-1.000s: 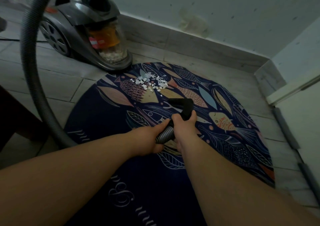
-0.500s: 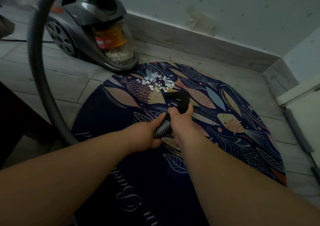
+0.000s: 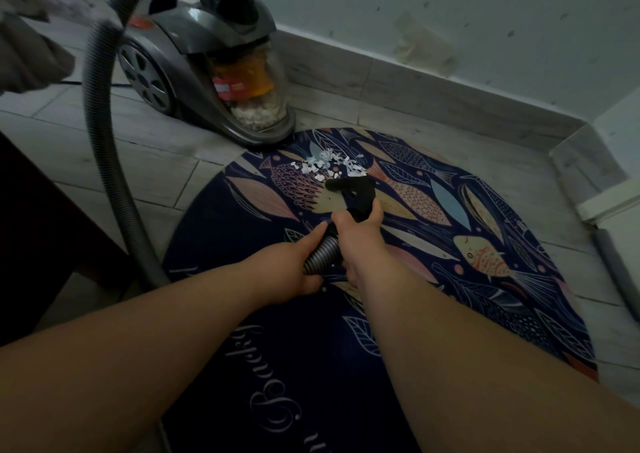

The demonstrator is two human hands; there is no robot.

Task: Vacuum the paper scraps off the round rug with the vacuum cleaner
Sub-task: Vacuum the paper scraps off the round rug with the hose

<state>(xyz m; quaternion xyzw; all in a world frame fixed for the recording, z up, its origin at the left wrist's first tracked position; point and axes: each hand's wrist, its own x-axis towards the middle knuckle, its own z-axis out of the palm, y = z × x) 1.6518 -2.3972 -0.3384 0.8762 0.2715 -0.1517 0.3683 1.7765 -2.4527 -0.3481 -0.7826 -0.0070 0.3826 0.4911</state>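
While the paper scraps point(image 3: 329, 166) are lying near the round rug's point(image 3: 242, 230) 12 o'clock edge, just beyond the nozzle point(image 3: 353, 191), the left hand point(image 3: 294, 265) is wrapping the ribbed hose point(image 3: 320, 253) and the right hand point(image 3: 360, 234) is clasping the nozzle's neck, so gliding forward low and slowly is probably serving best.

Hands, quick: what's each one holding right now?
Left hand: closed, gripping the ribbed hose.
Right hand: closed, gripping the black nozzle.
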